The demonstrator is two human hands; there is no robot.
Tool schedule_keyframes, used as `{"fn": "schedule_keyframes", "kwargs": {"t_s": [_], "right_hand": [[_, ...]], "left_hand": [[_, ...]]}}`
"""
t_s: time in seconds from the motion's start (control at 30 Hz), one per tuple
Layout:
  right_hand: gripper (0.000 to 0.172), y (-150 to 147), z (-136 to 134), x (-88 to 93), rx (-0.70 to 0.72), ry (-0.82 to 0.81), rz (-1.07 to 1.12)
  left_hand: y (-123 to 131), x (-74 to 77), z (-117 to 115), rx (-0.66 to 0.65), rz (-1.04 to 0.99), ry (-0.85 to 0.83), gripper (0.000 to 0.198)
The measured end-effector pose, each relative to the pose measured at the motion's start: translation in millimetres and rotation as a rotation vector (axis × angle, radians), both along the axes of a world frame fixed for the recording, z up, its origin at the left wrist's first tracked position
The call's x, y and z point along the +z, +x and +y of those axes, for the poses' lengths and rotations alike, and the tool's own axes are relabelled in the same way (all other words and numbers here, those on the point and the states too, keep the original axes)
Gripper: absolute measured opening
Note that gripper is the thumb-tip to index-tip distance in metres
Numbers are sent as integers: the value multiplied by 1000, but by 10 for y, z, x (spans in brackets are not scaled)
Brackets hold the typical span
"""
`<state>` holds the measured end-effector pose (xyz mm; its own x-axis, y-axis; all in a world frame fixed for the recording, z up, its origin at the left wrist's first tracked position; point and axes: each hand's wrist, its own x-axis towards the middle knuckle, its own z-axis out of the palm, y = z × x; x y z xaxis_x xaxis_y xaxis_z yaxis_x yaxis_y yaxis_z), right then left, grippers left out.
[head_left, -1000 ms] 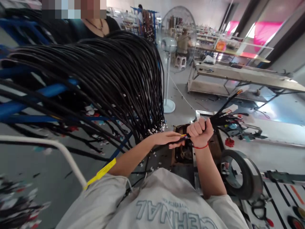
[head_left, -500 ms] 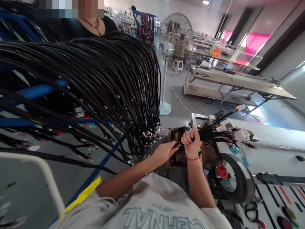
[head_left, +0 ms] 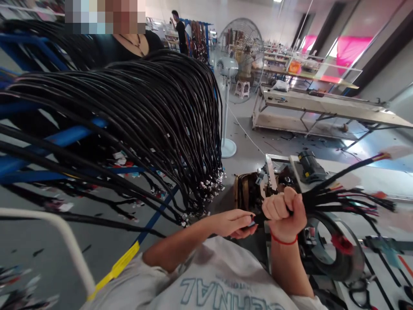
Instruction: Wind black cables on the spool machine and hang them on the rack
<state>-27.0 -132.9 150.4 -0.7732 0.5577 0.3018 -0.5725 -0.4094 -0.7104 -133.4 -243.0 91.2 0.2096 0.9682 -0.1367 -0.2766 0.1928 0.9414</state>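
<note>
My right hand (head_left: 285, 211) is closed in a fist around a black wire harness (head_left: 342, 201). Its branches fan out to the right, ending in coloured wires and connectors, some smeared by motion. Just left of that fist, my left hand (head_left: 234, 223) pinches the harness's dark end, where a small bluish part shows between thumb and fingers. Both hands are in front of my body, above a brown machine or box (head_left: 241, 189). Below the branches is a black ring-shaped device (head_left: 353, 258), with a red connector (head_left: 342, 244) hanging before it.
A blue rack (head_left: 74, 137) carries many black harnesses (head_left: 161, 103) at left, with a person (head_left: 142, 43) behind it. A standing fan (head_left: 227, 107) is ahead. Scissors (head_left: 359, 295) lie on the white bench at right. Another workbench (head_left: 322, 107) stands farther back.
Both hands have moved right and down in the picture with the harness. Its branches now stretch farther right. The view has shifted slightly, and a distant standing person shows more fully.
</note>
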Motion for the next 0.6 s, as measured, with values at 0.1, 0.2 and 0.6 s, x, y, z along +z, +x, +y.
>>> {"fn": "schedule_keyframes", "kwargs": {"t_s": [0.1, 0.2, 0.6], "right_hand": [[49, -18, -56, 19, -10, -26, -43], [45, -53, -3, -18, -52, -84, -141], [24, 839, 828, -654, -516, -341, -321]], "left_hand": [[25, 103, 4, -91, 19, 36, 65], [-13, 111, 46, -45, 132, 103, 63], [-138, -366, 260, -347, 234, -73, 67]]}}
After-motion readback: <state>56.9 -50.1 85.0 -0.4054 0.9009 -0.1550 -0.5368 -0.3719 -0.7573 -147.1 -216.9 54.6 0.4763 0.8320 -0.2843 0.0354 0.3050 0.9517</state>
